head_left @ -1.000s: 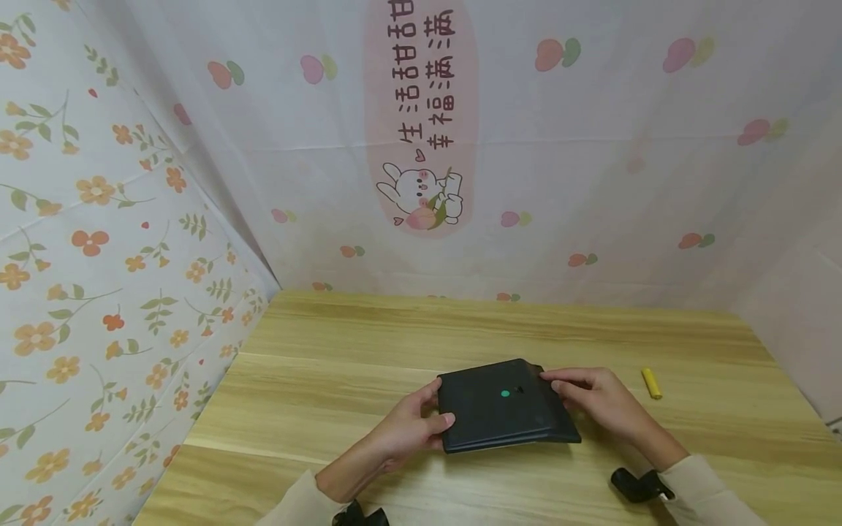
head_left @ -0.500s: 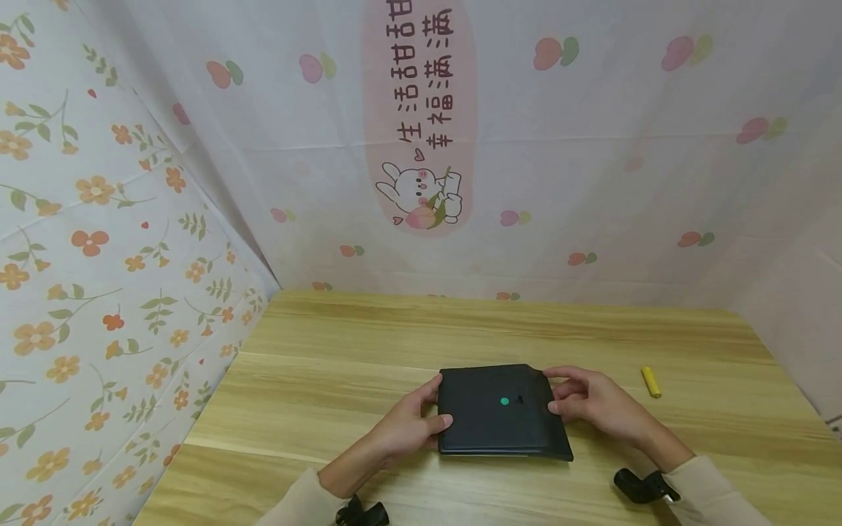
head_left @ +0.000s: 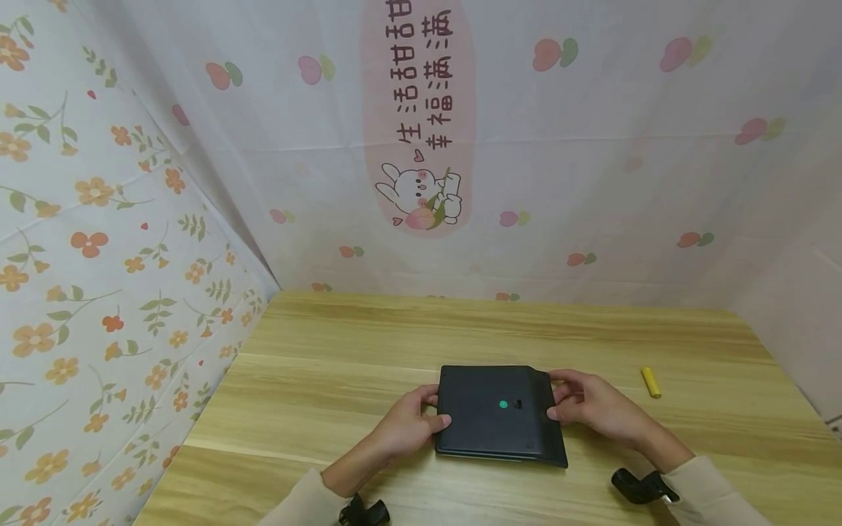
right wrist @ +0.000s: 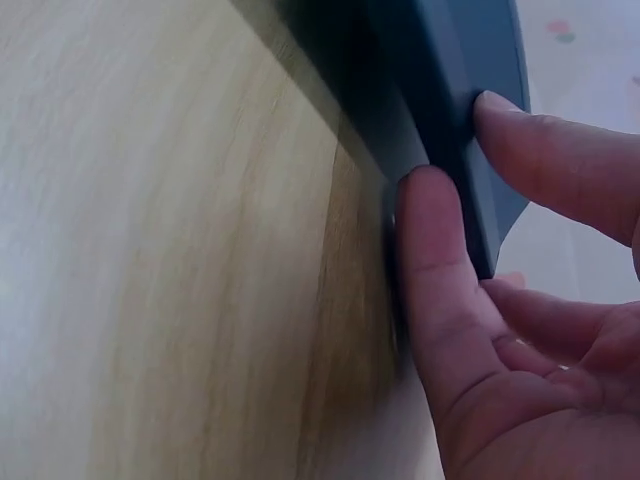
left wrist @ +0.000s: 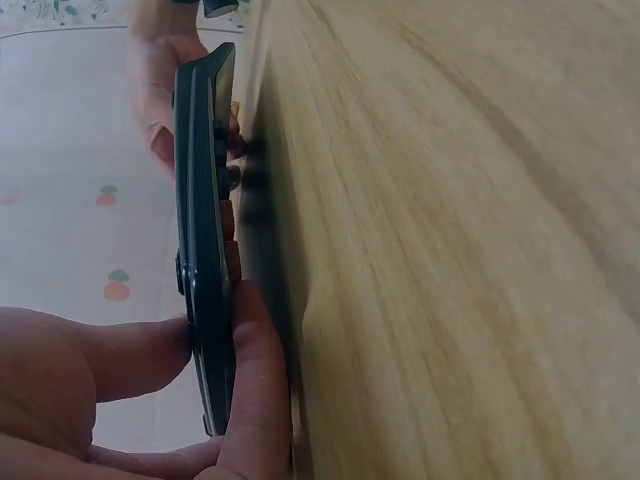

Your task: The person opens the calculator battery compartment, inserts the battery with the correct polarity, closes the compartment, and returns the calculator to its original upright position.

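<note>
A black calculator [head_left: 487, 416] is held face down low over the table, its back with a green dot and a small slot turned up. My left hand [head_left: 404, 424] pinches its left edge, thumb on the back and fingers beneath. At the opposite edge my right hand [head_left: 592, 402] grips it the same way. In the left wrist view the calculator [left wrist: 203, 200] appears edge-on, with brownish and dark keys on its underside facing the wood. The right wrist view shows thumb and fingers on both faces of the calculator [right wrist: 450, 80].
A yellow battery [head_left: 651, 383] lies on the wooden table [head_left: 329, 380], to the right beyond my right hand. Behind the table hangs a white printed cloth [head_left: 592, 183], and a floral cloth [head_left: 131, 292] covers the left side.
The calculator has turned slightly and levelled out, its right near corner coming toward me. My right hand's grip has shifted along the right edge; the battery has stayed put.
</note>
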Demonstrator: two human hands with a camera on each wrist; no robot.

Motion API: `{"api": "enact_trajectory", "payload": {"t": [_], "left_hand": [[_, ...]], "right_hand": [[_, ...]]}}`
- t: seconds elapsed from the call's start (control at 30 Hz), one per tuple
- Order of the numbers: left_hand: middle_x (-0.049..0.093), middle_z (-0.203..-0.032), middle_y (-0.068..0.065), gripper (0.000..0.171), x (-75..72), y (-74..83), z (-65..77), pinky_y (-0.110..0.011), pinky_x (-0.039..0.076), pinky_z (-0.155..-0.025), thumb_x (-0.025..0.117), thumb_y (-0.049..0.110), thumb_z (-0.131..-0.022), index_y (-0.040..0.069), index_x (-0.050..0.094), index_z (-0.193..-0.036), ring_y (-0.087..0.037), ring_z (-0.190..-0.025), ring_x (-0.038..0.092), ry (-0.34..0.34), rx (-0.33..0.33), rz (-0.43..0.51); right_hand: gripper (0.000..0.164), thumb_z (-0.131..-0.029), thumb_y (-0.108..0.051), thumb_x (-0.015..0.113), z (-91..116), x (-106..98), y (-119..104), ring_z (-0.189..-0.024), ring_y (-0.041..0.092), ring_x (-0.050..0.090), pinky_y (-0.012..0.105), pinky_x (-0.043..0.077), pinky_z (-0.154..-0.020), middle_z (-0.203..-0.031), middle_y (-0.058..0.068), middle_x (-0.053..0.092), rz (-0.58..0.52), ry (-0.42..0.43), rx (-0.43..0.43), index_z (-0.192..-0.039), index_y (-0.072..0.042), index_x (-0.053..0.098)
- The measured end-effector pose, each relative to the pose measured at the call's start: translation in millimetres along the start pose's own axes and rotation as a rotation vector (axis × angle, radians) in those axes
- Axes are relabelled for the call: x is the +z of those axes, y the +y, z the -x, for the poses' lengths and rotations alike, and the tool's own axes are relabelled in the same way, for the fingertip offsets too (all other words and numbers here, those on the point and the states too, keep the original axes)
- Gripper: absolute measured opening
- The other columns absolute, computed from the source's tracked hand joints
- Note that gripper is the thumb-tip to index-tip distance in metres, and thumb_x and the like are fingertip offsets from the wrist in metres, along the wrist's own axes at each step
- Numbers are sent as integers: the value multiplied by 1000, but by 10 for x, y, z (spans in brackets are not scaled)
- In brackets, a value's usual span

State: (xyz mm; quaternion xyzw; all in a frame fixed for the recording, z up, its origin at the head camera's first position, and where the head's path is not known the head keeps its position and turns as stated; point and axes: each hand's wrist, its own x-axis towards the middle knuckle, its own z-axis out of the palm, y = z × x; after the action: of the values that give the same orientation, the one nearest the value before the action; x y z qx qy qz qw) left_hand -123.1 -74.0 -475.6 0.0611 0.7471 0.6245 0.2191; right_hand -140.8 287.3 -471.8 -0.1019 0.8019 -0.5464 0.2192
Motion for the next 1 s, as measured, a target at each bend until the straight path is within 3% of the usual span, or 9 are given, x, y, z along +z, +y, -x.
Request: {"api": "enact_trajectory", "payload": {"t": [0.17, 0.4, 0.63, 1.0], "left_hand": [[64, -119, -13, 59, 4, 15, -3, -34, 60, -69, 74, -1, -102, -9, 52, -155, -16, -76, 62, 28, 18, -87], [67, -109, -8, 57, 4, 23, -10, -25, 44, -59, 79, 5, -100, -8, 56, -150, -15, -69, 56, 64, 43, -202], [67, -103, -5, 54, 0, 30, -13, -26, 41, -59, 80, 5, -99, -6, 57, -146, -16, -69, 55, 79, 61, -239], [66, -103, -5, 53, -42, 37, -27, -25, 41, -59, 81, 7, -99, -5, 57, -145, -16, -68, 52, 59, 52, -229]], "right_hand": [[85, -97, -6, 80, 12, 19, -40, -103, 31, 62, 31, 59, -83, -117, 18, 63, 26, 16, 6, -160, 22, 30], [83, -96, -8, 82, 16, 73, -99, -98, 29, 62, 32, 59, -80, -115, 17, 60, 66, 55, 12, -158, 20, 34], [85, -94, -15, 87, 12, 124, -167, -97, 25, 59, 30, 52, -77, -116, 13, 60, 175, 112, 25, -155, 20, 40], [83, -94, -19, 88, -17, 140, -180, -96, 26, 54, 30, 50, -76, -116, 13, 57, 205, 109, 34, -152, 21, 43]]}}
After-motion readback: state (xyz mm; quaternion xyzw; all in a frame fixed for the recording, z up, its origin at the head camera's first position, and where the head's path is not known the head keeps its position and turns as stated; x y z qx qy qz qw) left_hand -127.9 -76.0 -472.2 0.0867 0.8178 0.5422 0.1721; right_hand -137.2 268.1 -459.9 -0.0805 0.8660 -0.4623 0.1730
